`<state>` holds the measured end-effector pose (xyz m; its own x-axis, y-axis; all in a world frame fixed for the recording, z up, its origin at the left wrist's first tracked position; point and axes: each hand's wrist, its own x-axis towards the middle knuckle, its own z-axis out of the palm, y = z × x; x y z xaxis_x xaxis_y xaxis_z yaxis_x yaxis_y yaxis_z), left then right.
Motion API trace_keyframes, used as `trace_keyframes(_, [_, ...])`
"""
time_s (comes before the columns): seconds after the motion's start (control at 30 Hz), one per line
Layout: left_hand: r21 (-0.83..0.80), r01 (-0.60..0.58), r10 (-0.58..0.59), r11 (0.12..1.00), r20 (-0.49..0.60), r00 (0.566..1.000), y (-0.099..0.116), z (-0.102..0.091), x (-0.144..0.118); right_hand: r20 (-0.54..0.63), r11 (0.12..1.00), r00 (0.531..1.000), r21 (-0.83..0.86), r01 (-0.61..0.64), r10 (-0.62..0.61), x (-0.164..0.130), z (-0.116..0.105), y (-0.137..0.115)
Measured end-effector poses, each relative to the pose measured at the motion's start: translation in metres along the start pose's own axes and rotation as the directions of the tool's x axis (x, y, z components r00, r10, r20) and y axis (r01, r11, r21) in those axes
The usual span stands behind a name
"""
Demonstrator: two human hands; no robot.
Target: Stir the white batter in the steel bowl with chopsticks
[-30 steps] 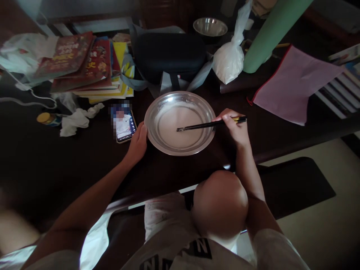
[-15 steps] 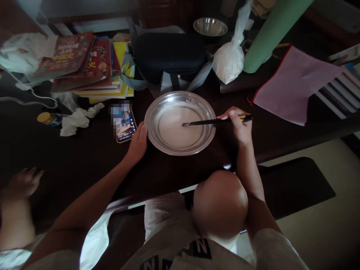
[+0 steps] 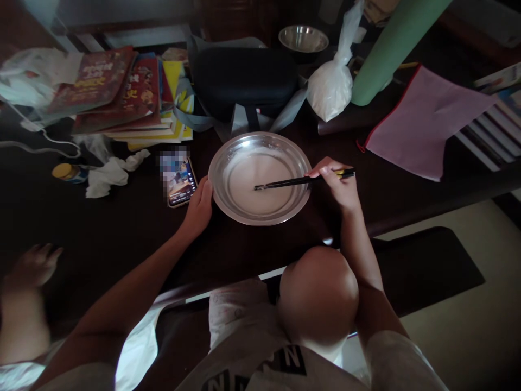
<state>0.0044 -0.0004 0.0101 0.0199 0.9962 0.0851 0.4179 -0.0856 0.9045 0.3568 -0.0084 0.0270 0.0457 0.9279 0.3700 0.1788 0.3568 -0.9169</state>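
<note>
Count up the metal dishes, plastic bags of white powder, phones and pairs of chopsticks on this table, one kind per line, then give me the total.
Metal dishes: 2, the steel plate steadied by the left hand and the small bowl at the back
Bags of white powder: 1, the bag
Phones: 1, the phone
Chopstick pairs: 1, the chopsticks in the right hand
Total: 5

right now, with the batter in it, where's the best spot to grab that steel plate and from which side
Probably by the flared rim of the steel plate, at two opposite sides, coming in level from the left and right. The left hand already rests on the left edge; the right hand holds the chopsticks. The plate is shallow and the white batter is liquid, so tilting would spill it.
</note>
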Motion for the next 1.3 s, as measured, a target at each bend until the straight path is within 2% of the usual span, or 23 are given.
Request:
trace_keyframes(0.17, [-0.006,-0.001,0.001,1.0,-0.004,1.0,0.0,0.0,0.0,-0.082,1.0,0.997,0.02,0.0,0.001,0.0,-0.001,0.002])
trace_keyframes(0.33, [0.012,-0.011,0.011,1.0,-0.003,1.0,-0.006,-0.002,0.0,0.0,1.0,1.0,-0.013,0.017,-0.017,0.001,0.0,0.001])
trace_keyframes(0.5, [0.029,-0.039,0.039,0.999,-0.002,0.999,-0.01,-0.002,0.0,-0.092,1.0,0.996,0.01,-0.003,0.004,0.001,0.0,0.001])
trace_keyframes(0.67, [0.042,-0.037,0.037,0.998,-0.01,0.999,-0.01,-0.002,0.0,-0.016,0.999,1.0,-0.037,-0.004,0.003,0.001,0.001,0.0])
trace_keyframes(0.8, [0.015,-0.047,0.047,0.999,-0.005,0.999,-0.009,-0.002,0.0,-0.109,0.999,0.994,-0.031,-0.016,0.013,0.001,0.001,-0.001])
trace_keyframes(0.97, [0.022,-0.031,0.031,0.999,0.001,1.0,-0.006,-0.002,0.0,-0.009,0.999,1.0,-0.04,-0.011,0.01,0.001,0.001,-0.001])
trace_keyframes(1.13, [0.03,-0.03,0.03,0.999,-0.003,1.0,-0.005,-0.002,-0.001,-0.105,1.0,0.994,-0.01,-0.009,0.008,0.0,0.0,0.0])
trace_keyframes(1.3, [-0.01,-0.024,0.024,1.0,-0.018,1.0,-0.007,-0.001,0.0,-0.024,0.999,1.0,-0.036,-0.001,0.0,0.001,0.002,-0.001])
